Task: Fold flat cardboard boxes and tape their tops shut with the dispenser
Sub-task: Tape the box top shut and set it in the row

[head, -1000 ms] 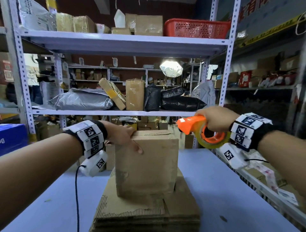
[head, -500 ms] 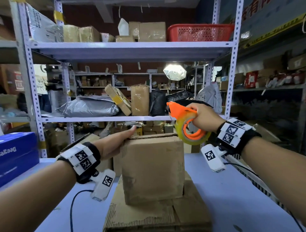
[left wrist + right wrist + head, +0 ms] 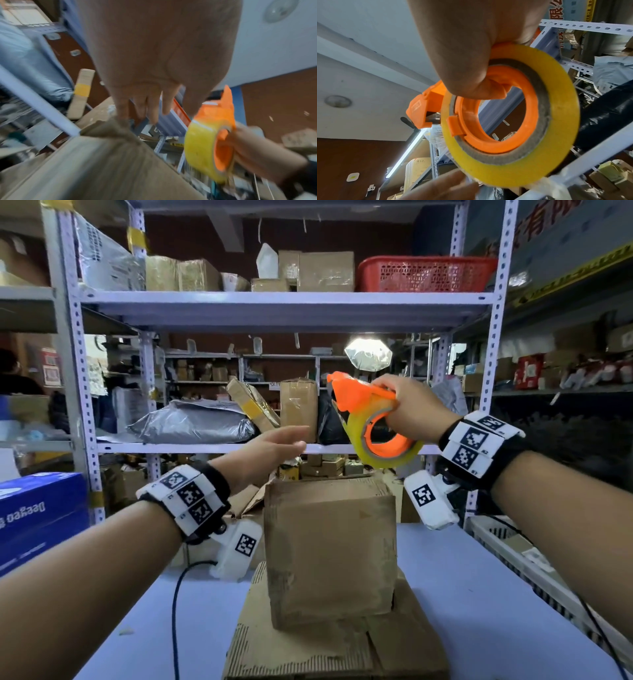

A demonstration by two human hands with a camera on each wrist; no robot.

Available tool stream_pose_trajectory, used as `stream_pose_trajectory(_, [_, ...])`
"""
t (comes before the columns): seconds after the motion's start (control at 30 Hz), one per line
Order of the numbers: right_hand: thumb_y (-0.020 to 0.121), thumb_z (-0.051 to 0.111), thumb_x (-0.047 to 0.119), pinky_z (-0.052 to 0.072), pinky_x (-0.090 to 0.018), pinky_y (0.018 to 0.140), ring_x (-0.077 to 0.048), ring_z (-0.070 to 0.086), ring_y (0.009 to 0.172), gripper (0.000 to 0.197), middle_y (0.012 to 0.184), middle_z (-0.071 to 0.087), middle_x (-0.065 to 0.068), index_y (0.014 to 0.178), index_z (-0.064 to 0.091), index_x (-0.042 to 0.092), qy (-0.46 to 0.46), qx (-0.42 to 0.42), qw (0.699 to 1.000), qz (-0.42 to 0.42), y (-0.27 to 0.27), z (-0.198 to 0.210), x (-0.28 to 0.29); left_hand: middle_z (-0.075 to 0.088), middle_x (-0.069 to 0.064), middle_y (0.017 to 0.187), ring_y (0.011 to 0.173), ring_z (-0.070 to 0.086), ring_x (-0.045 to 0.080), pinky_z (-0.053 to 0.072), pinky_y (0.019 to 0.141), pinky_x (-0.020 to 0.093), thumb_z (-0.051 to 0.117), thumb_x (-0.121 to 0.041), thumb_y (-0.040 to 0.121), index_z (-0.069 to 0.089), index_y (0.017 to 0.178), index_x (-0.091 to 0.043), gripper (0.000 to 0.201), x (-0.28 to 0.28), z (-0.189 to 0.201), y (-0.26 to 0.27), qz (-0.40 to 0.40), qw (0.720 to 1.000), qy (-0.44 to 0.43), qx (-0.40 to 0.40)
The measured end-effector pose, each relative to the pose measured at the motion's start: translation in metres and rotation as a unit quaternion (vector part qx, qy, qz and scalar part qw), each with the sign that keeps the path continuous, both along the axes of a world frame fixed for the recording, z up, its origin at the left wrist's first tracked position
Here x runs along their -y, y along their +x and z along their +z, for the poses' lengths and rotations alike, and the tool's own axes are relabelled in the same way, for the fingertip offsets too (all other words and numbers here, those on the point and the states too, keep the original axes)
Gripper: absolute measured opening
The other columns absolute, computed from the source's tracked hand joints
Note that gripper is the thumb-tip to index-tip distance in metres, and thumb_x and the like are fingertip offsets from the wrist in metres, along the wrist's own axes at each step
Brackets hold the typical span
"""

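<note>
Both hands were raised above the work. Left of centre in the head view, the left hand (image 3: 270,453) reached forward with its fingers straight and loose, holding nothing, toward the tape. Whether its fingertips brushed the box's upper far edge could not be told; the left wrist view was blurred there.

At centre frame stood the brown cardboard box (image 3: 330,556), folded up into a cube with its top flaps down, resting on a stack of flat corrugated cardboard sheets (image 3: 308,652) on the pale blue table (image 3: 479,594). No tape strip could be made out on its top.

Upper right of centre, the right hand (image 3: 414,409) gripped the orange plastic tape dispenser (image 3: 363,397), fingers curled through the core of its roll of yellowish clear tape (image 3: 387,460), the cutter end pointing toward the frame's left. It hung above the box's far right corner, not touching it.

My judgement: the box looked light, empty and somewhat worn, with soft creased walls, so it would likely slide or cave under hard pressure. It would best be steadied with a flat palm on the top flaps near the seam, or by a side wall near a corner where the board is stiffest. The tape's free end would be sticky and thin, best pinched at its edge.
</note>
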State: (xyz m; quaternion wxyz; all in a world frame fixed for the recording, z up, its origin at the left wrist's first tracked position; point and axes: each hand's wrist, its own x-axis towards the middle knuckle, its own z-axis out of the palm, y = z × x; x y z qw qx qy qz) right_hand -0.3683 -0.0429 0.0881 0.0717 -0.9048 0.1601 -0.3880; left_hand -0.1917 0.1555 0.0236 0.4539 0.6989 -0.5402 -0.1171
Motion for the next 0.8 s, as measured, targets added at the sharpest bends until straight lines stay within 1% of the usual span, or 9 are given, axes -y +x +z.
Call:
stream_pose_trajectory(0.07, [0.077, 0.053, 0.0, 0.046, -0.029, 0.062, -0.017, 0.061, 0.082, 0.045, 0.089, 0.065, 0.009, 0.104, 0.06, 0.036, -0.006, 0.013, 1.0, -0.01, 0.0, 0.009, -0.003, 0.048, -0.009, 0.15, 0.134, 0.047, 0.014, 0.035, 0.115, 0.039, 0.051, -0.04, 0.103, 0.044, 0.15, -0.032, 0.048, 0.009, 0.005, -0.009, -0.028, 0.991, 0.107, 0.073])
stream_pose_trajectory(0.17, [0.079, 0.055, -0.002, 0.041, -0.025, 0.057, -0.014, 0.06, 0.077, 0.047, 0.094, 0.066, 0.004, 0.114, 0.064, 0.028, -0.009, 0.033, 0.999, 0.002, -0.003, 0.022, -0.008, 0.038, -0.004, 0.159, 0.144, 0.037, 0.02, 0.024, 0.121, 0.04, 0.043, -0.059, 0.1, 0.036, 0.154, -0.034, 0.06, 0.022, -0.002, -0.02, -0.025, 0.929, 0.269, 0.251])
stream_pose_trajectory(0.3, [0.082, 0.052, -0.002, 0.038, -0.022, 0.058, -0.011, 0.06, 0.079, 0.046, 0.1, 0.067, 0.003, 0.119, 0.065, 0.022, -0.017, 0.069, 0.997, 0.035, -0.007, 0.036, -0.015, 0.043, -0.006, 0.154, 0.142, 0.04, 0.018, 0.03, 0.115, 0.032, 0.055, -0.056, 0.096, 0.036, 0.154, -0.032, 0.066, 0.026, -0.001, -0.026, 0.002, 0.942, 0.2, 0.269])
stream_pose_trajectory(0.37, [0.082, 0.055, 0.002, 0.043, -0.026, 0.067, -0.019, 0.062, 0.089, 0.04, 0.101, 0.069, 0.002, 0.117, 0.066, 0.02, -0.016, 0.085, 0.995, 0.054, -0.008, 0.042, -0.02, 0.046, -0.009, 0.152, 0.139, 0.043, 0.013, 0.039, 0.108, 0.028, 0.062, -0.044, 0.096, 0.033, 0.156, -0.029, 0.067, 0.027, 0.003, -0.026, -0.015, 0.97, 0.137, 0.202])
stream_pose_trajectory(0.43, [0.08, 0.057, 0.007, 0.047, -0.031, 0.072, -0.022, 0.063, 0.092, 0.036, 0.098, 0.069, 0.003, 0.113, 0.067, 0.018, -0.003, 0.098, 0.992, 0.077, -0.008, 0.045, -0.025, 0.045, -0.005, 0.154, 0.133, 0.049, 0.011, 0.048, 0.09, 0.016, 0.064, -0.024, 0.098, 0.026, 0.158, -0.025, 0.071, 0.03, 0.007, -0.029, -0.063, 0.995, 0.069, 0.03])
stream_pose_trajectory(0.5, [0.075, 0.055, 0.013, 0.044, -0.028, 0.067, -0.017, 0.061, 0.083, 0.037, 0.089, 0.066, 0.009, 0.109, 0.066, 0.02, 0.016, 0.111, 0.989, 0.099, -0.007, 0.046, -0.03, 0.052, 0.005, 0.148, 0.125, 0.059, 0.017, 0.057, 0.084, 0.022, 0.058, -0.008, 0.099, 0.031, 0.156, -0.015, 0.064, 0.029, 0.013, -0.035, -0.116, 0.977, -0.013, -0.178])
stream_pose_trajectory(0.57, [0.078, 0.057, 0.007, 0.04, -0.025, 0.062, -0.012, 0.059, 0.076, 0.034, 0.086, 0.065, 0.01, 0.109, 0.066, 0.019, 0.034, 0.127, 0.985, 0.112, -0.004, 0.046, -0.031, 0.06, 0.014, 0.14, 0.122, 0.063, 0.029, 0.055, 0.098, 0.042, 0.052, -0.006, 0.1, 0.039, 0.149, -0.008, 0.05, 0.03, 0.018, -0.037, -0.161, 0.935, -0.054, -0.312])
stream_pose_trajectory(0.63, [0.081, 0.057, -0.001, 0.04, -0.022, 0.058, -0.009, 0.059, 0.073, 0.036, 0.086, 0.066, 0.01, 0.109, 0.066, 0.02, 0.046, 0.135, 0.983, 0.117, -0.001, 0.044, -0.03, 0.066, 0.014, 0.131, 0.113, 0.069, 0.03, 0.056, 0.095, 0.045, 0.051, -0.013, 0.103, 0.049, 0.137, -0.007, 0.035, 0.03, 0.02, -0.038, -0.17, 0.92, -0.066, -0.347])
stream_pose_trajectory(0.8, [0.078, 0.058, -0.005, 0.04, -0.02, 0.056, -0.009, 0.059, 0.073, 0.042, 0.086, 0.065, 0.009, 0.108, 0.064, 0.023, 0.052, 0.128, 0.982, 0.127, 0.0, 0.039, -0.028, 0.068, 0.002, 0.094, 0.08, 0.069, 0.016, 0.06, 0.071, 0.03, 0.063, -0.017, 0.098, 0.065, 0.116, -0.011, 0.018, 0.027, 0.018, -0.028, -0.091, 0.926, -0.096, -0.353])
